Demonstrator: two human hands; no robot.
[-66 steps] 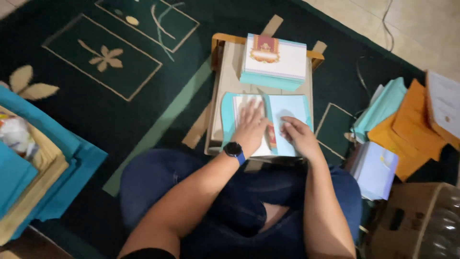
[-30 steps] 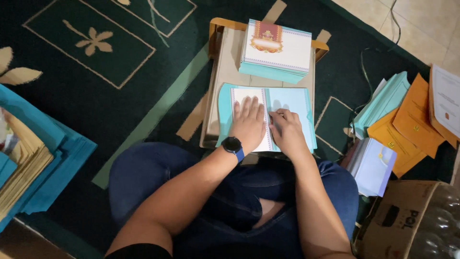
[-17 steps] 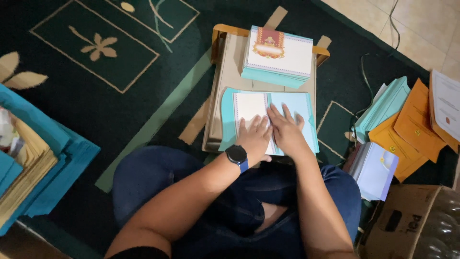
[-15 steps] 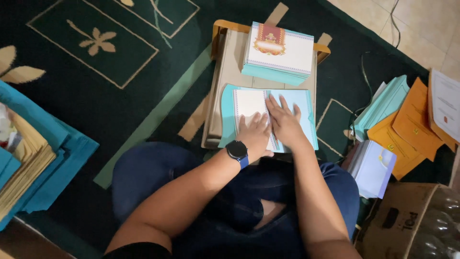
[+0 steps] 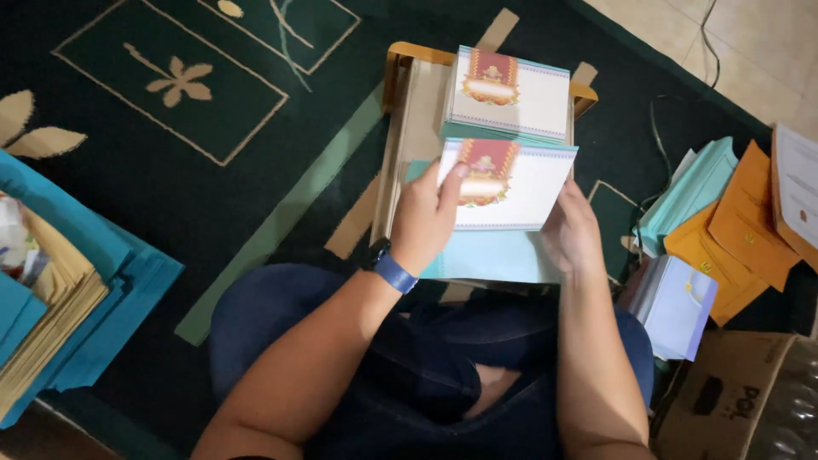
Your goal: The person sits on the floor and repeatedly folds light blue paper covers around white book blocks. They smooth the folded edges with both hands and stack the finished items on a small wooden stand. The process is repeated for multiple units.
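The card (image 5: 511, 187) is held up in both hands, just over the small wooden worktop (image 5: 407, 111). The left hand (image 5: 429, 217) is closed on the card's left edge, with the thumb on top near the red picture. The right hand (image 5: 573, 234) is at the card's right edge, at about 3 o'clock from the left hand. It looks a bit blurry, so I cannot tell how tightly it grips. Its fingers seem to curl behind the card.

The card's long side runs from left to right, from 9 o'clock to 3 o'clock. It tips a little, with the right end higher. Both hands are right on it, one at each short end, so neither hand is nearer.

At 12 o'clock from the card, just beyond it, sits a stack of cards (image 5: 511, 95) of the same kind. The stack lies the same way round as the held card.

The card is white with a thin blue border and a red and gold picture at the top. Under it, at 6 o'clock, lies a light blue sheet (image 5: 498, 257) on the worktop.

Orange envelopes (image 5: 737, 230) and pale blue ones (image 5: 686, 192) lie on the green carpet (image 5: 196, 187) at 3 o'clock, well apart from the hands.
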